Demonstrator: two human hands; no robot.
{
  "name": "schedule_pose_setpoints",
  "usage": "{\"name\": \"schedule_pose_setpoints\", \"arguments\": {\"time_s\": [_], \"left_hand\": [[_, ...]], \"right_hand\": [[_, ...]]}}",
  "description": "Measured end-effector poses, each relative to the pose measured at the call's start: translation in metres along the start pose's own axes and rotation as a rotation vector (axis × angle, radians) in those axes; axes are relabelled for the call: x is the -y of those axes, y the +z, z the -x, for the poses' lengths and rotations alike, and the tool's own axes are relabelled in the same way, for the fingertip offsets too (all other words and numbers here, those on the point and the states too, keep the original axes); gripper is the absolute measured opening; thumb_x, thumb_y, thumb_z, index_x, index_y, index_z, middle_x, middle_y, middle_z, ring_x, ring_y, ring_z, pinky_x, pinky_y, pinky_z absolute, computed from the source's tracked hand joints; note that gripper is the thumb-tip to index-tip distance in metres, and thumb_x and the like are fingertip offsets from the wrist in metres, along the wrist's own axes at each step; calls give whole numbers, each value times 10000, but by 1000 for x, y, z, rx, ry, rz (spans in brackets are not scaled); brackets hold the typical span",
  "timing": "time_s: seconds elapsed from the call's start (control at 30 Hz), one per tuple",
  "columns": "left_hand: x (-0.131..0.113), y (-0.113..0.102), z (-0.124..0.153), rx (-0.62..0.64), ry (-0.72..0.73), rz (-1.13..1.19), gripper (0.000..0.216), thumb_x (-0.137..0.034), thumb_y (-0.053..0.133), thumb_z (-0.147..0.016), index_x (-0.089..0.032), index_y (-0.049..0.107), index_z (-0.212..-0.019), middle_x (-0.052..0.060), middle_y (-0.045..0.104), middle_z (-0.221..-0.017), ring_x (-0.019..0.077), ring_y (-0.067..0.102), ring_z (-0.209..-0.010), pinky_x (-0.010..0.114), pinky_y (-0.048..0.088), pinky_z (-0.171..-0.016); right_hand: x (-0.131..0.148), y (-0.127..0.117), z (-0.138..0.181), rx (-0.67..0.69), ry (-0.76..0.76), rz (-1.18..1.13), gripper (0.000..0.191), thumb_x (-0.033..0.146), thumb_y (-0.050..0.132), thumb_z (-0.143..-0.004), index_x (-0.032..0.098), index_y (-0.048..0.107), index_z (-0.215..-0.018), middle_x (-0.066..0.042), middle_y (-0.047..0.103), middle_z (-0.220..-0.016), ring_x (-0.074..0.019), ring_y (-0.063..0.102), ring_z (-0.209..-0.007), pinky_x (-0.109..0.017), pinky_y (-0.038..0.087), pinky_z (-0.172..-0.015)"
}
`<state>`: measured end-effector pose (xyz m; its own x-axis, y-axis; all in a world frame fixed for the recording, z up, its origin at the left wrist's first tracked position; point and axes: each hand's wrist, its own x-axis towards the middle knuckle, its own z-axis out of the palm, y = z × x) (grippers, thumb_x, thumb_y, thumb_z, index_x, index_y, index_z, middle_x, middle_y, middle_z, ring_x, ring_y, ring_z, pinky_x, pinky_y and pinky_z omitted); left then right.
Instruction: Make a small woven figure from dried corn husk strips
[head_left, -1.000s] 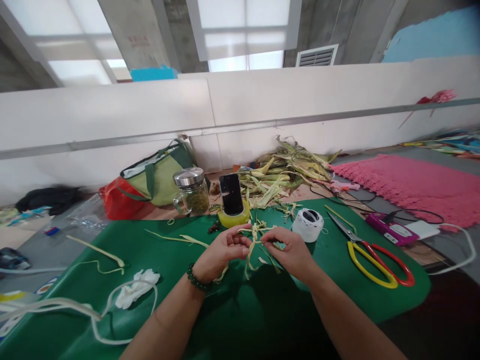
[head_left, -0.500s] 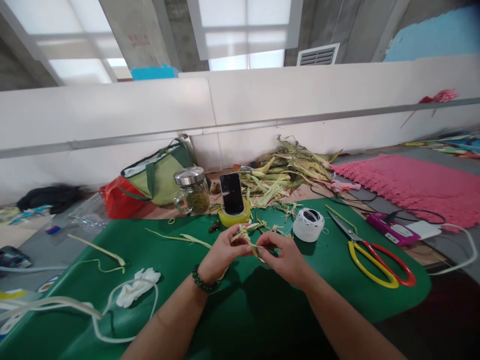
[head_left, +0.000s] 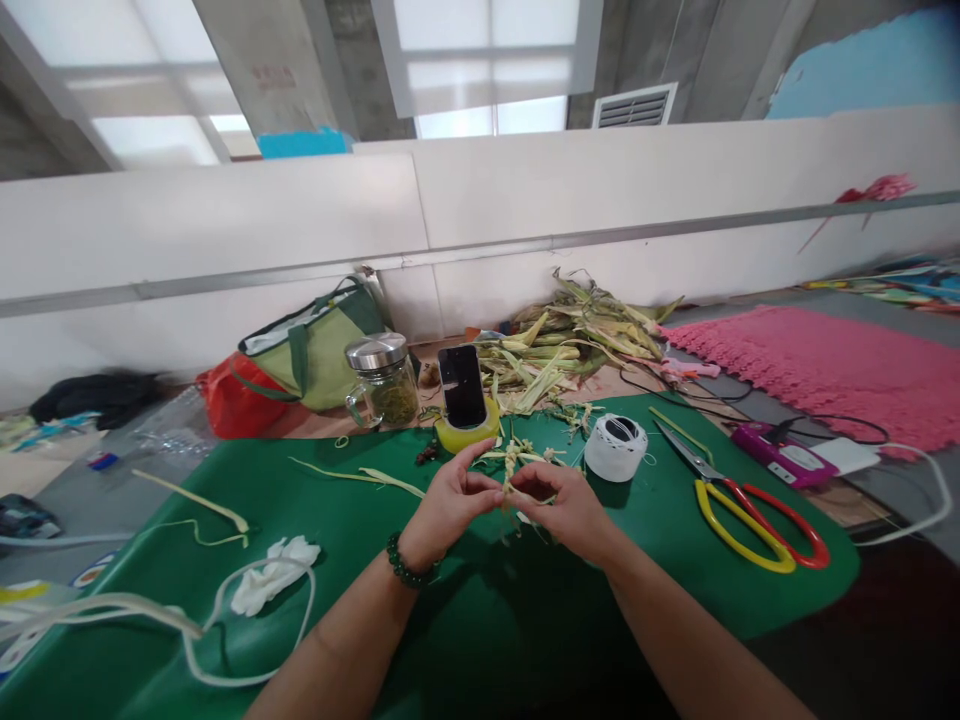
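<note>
Between my hands is a small braided piece of corn husk (head_left: 511,462), pale green-yellow, standing roughly upright with loose ends hanging below. My left hand (head_left: 456,503) pinches it from the left between thumb and fingers. From the other side my right hand (head_left: 561,508) also pinches its lower part, fingertips close to the left thumb. More knotted husk pieces (head_left: 551,456) lie just behind my right hand on the green mat (head_left: 360,650). A long husk strip (head_left: 386,478) lies left of my left hand. The exact strands under my fingertips are hidden.
A phone (head_left: 463,386) leans in a yellow tape roll (head_left: 469,436). Nearby stand a glass jar (head_left: 390,395) and a white thread spool (head_left: 615,450). Scissors (head_left: 739,500) lie to the right, crumpled tissue (head_left: 274,575) and a white cable (head_left: 225,680) to the left. Behind is a husk pile (head_left: 577,330).
The braided husk has turned from slanted to nearly upright between my hands. My left index finger has lifted away from its top, and both hands stay close together.
</note>
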<state>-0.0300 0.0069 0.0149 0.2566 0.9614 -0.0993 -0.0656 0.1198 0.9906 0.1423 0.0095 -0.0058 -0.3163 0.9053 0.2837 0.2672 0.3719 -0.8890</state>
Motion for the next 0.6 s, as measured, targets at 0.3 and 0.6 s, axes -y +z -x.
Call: {"name": "schedule_pose_setpoints", "arguments": {"time_s": [0.3,0.6], "left_hand": [[0,5,0,-65,47,-9,926,-124,744,-579,-118,322,-1403,7,678,-680,142,633,-648,228,469,-622],[-8,1,5,53,-67,2,901,-176,757,-596,-114,327,-1385,-4,652,-654,157,647,-630,255,476,-623]], "right_hand": [[-8,4,0,74,9,-144,150,213,595,-736,186,609,-883,-20,664,-790,-138,612,-669,-238,493,-598],[-14,-4,-3,-61,-89,145,195,143,531,-746,196,620,-911,-37,696,-827,-175,659,-757,-295,511,-705]]}}
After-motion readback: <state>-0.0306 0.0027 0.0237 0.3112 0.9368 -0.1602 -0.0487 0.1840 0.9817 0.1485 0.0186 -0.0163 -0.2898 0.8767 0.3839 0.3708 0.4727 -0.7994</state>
